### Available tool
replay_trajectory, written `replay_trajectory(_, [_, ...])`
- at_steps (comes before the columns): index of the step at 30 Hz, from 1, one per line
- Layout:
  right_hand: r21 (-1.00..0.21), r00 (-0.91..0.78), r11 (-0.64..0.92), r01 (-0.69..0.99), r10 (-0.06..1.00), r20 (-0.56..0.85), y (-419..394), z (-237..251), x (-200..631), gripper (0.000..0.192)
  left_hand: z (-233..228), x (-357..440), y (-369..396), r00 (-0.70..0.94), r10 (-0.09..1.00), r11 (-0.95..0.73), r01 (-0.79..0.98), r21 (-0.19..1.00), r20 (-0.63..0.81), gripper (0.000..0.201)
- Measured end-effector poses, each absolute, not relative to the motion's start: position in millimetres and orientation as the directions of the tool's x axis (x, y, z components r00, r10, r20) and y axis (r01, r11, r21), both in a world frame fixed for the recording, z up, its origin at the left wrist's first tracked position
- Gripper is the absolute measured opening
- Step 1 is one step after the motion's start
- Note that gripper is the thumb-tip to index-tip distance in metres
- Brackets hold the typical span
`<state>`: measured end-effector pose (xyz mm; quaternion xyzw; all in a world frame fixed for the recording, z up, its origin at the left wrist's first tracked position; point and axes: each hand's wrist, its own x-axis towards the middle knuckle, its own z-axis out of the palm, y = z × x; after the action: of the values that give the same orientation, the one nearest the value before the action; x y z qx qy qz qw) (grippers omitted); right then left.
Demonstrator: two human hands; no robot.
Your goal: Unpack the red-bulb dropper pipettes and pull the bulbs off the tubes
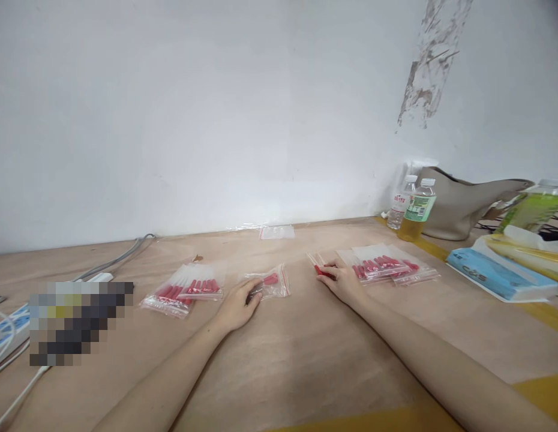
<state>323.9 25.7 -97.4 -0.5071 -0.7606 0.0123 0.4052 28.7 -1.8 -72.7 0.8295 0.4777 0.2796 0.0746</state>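
My left hand (238, 305) is curled at the near left edge of a small clear zip bag (281, 290), its fingers and thumb closed on the plastic. Inside that bag lies a red piece (270, 279). To the right, my right hand (344, 283) pinches a slim red-handled piece (321, 270) just above the table; thin pale lines stick out beyond it, too fine to make out. Left of my left hand is a pile of zip bags (175, 295) with several red pieces in them. A similar pile of filled bags (387, 264) lies beside my right hand.
A flat clear bag (277, 232) lies by the wall. At right stand two drink bottles (416, 210), a grey-brown container (454, 207) and a blue tissue pack (499, 276). Grey cable (112, 263) and a power strip (101, 278) are at left. Yellow tape (432, 247) crosses the table.
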Motion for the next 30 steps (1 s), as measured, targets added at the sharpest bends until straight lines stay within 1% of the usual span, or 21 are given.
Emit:
replay_trajectory(4, [-0.409, -0.125, 0.425, 0.808, 0.801, 0.585, 23.8, -95.9, 324.8, 0.02, -73.9, 27.9, -1.1, 0.386, 0.835, -0.529, 0.758, 0.381, 0.393, 0.035])
replay_trajectory(9, [-0.364, -0.202, 0.492, 0.791, 0.772, 0.603, 28.7, -99.9, 325.1, 0.02, -73.3, 28.1, -1.2, 0.386, 0.841, -0.524, 0.755, 0.394, 0.38, 0.035])
replay_trajectory(14, [-0.406, -0.171, 0.472, 0.783, 0.791, 0.588, 31.6, -100.6, 322.0, 0.019, -70.3, 30.9, -3.3, 0.388, 0.842, -0.525, 0.75, 0.402, 0.376, 0.036])
replay_trajectory(18, [-0.413, -0.136, 0.434, 0.801, 0.802, 0.581, 31.4, -99.3, 319.3, 0.019, -66.2, 33.0, -6.6, 0.424, 0.829, -0.551, 0.731, 0.401, 0.365, 0.042])
replay_trajectory(20, [-0.396, -0.131, 0.428, 0.812, 0.796, 0.591, 29.1, -97.0, 318.7, 0.018, -64.7, 33.4, -7.5, 0.425, 0.823, -0.558, 0.728, 0.397, 0.377, 0.043])
replay_trajectory(24, [-0.346, -0.15, 0.462, 0.817, 0.749, 0.646, 18.6, -86.8, 312.9, 0.019, -64.1, 34.9, -5.5, 0.399, 0.826, -0.547, 0.737, 0.398, 0.398, 0.038])
replay_trajectory(27, [-0.387, -0.199, 0.532, 0.753, 0.745, 0.636, 10.4, -76.6, 298.6, 0.018, -64.9, 37.5, -2.6, 0.432, 0.822, -0.56, 0.733, 0.387, 0.371, 0.038])
replay_trajectory(30, [-0.482, -0.298, 0.594, 0.644, 0.775, 0.558, 9.0, -68.9, 277.9, 0.018, -65.7, 38.5, -1.9, 0.471, 0.824, -0.565, 0.734, 0.378, 0.316, 0.041])
